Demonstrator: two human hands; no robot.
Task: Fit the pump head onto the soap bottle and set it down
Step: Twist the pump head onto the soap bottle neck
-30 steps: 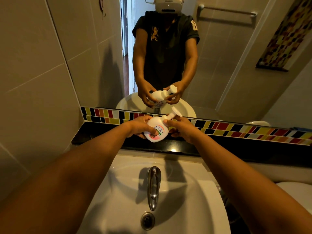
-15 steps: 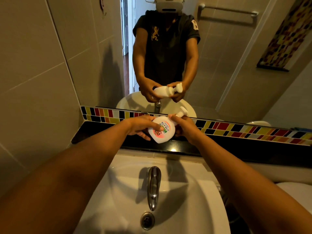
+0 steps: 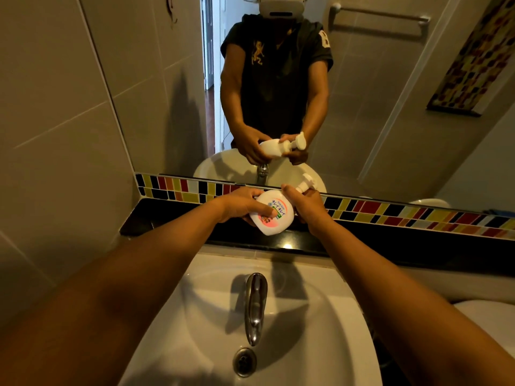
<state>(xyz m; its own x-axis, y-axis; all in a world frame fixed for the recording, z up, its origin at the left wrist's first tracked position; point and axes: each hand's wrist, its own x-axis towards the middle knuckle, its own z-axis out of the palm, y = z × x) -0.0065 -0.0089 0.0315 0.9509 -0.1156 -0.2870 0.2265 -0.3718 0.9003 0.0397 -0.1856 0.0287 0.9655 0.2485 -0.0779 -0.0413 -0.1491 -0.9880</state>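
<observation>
A white soap bottle (image 3: 274, 215) with a pink and green label is held in the air above the black ledge (image 3: 390, 243), tilted so its top points up and to the right. My left hand (image 3: 242, 208) grips the bottle's body from the left. My right hand (image 3: 305, 204) wraps the neck, where the white pump head (image 3: 305, 183) sits on the bottle and sticks out past my fingers. The joint between pump head and bottle is hidden by my right hand.
A white sink (image 3: 320, 330) with a chrome tap (image 3: 255, 305) and drain (image 3: 244, 361) lies below my arms. A mirror (image 3: 362, 107) stands behind the ledge, above a strip of coloured tiles (image 3: 418, 215). A white rounded object (image 3: 487, 310) sits at the right edge.
The bottle has tipped further over to the right and shifted slightly right, and its label now faces me. Both hands kept their hold on it.
</observation>
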